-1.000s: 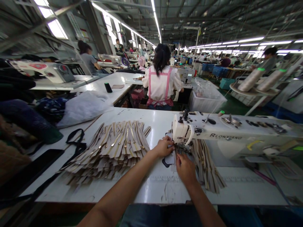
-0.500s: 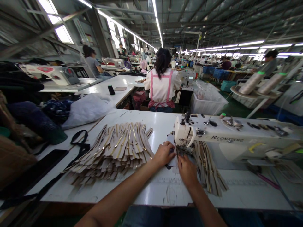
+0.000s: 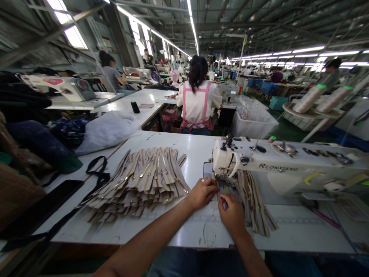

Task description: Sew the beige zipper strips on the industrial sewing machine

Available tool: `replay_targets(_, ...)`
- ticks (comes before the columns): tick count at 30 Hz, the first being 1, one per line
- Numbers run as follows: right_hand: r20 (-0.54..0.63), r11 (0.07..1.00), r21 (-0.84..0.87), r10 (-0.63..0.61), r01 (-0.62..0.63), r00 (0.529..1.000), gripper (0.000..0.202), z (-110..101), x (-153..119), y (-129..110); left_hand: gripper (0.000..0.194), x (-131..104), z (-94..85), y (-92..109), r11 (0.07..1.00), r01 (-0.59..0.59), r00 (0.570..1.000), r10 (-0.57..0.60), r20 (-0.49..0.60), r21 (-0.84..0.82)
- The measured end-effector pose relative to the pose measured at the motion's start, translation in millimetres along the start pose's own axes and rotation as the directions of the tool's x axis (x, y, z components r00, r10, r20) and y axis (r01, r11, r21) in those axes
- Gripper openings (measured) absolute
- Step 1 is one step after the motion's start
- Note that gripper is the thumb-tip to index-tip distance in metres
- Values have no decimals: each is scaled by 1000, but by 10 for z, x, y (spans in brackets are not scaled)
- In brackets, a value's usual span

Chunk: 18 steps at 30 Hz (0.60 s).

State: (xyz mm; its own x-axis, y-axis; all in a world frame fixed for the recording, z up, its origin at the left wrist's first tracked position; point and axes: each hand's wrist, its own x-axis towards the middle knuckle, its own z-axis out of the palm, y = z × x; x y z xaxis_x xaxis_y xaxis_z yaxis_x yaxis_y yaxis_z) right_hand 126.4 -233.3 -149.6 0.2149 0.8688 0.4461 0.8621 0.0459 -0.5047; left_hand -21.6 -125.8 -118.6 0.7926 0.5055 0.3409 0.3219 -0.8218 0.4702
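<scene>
A thin zip strip (image 3: 218, 196) lies at the fingertips of both hands, on the near side of the needle end of the white sewing machine (image 3: 223, 157). Only a small bit of it shows. Its long way seems to run from near to far, toward the needle.

The left hand (image 3: 203, 193) comes at it from the left and reaches a little farther. Its fingers are bent and close together, but I cannot tell if they pinch the strip. The right hand (image 3: 231, 214) is on the right and a bit nearer. Its thumb and finger tips are close to each other, and I cannot tell if they grip.

A big pile of zip strips (image 3: 152, 173) lies on the tabletop (image 3: 196, 229), left of the left hand. A smaller bunch of strips (image 3: 255, 204) lies just right of the right hand, running from far to near and leaning right.
</scene>
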Motion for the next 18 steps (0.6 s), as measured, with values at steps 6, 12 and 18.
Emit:
replay_targets(6,7,999,44,-14,13,1000,19,-13,6,-13,23,2,7,-2,1000,-4,1000,4,6,10)
replay_targets(12,19,999,41,6,-7,1000,17,-25,-16,-17,24,-10,-37,34,1000,-18,1000,18,13,1)
replay_targets(18,13,997,72,19,-20,1000,11,-32,-15,-10,21,-29,-79,60,1000,-28,999,29,39,-13)
